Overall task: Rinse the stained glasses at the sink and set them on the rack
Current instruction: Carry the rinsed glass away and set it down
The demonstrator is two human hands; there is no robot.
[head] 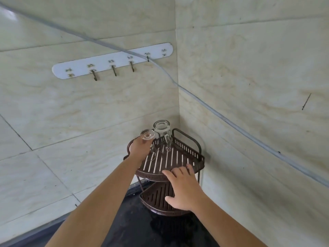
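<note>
Two shelves make up the brown corner rack (194,154) on the dark worktop (135,227). On the top shelf, a glass mug (162,131) stands upside down at the back. The left hand (140,148) grips an upside-down stemmed glass (147,135) at the shelf's left edge. The right hand (183,188) is open, fingers spread, touching the front rim. Most of the slatted top is bare.
</note>
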